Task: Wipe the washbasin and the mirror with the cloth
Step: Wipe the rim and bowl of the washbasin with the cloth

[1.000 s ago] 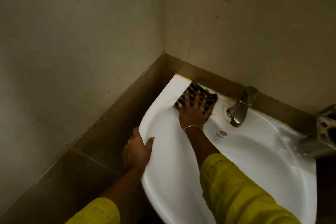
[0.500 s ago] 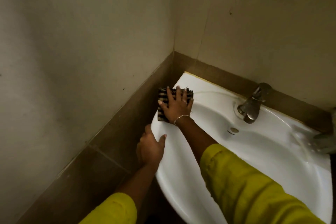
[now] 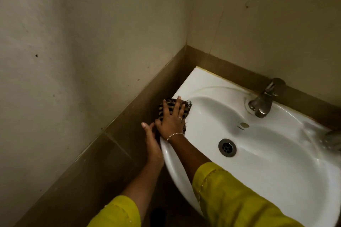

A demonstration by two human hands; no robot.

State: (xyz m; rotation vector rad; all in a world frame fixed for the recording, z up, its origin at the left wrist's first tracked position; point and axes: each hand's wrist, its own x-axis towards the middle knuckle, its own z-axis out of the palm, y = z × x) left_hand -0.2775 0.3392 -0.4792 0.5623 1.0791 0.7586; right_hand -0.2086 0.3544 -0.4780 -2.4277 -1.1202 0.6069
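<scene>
A white washbasin [image 3: 267, 155] is fixed in the corner of the room. A dark striped cloth [image 3: 167, 106] lies over its left rim. My right hand [image 3: 170, 120] presses flat on the cloth with fingers spread, a ring and a bracelet showing. My left hand [image 3: 152, 141] rests against the outer left side of the basin just below the cloth, fingers pointing up. The mirror is not in view.
A metal tap [image 3: 263, 100] stands at the back of the basin, and the drain [image 3: 227, 147] sits in the bowl. Brown tiles [image 3: 114, 145] line the lower walls close to the basin's left side. A metal fitting [image 3: 333, 138] shows at the right edge.
My right hand slid the cloth from the back ledge near the tap leftward and down along the left rim. My left hand shifted from gripping the rim to lying against its outer side.
</scene>
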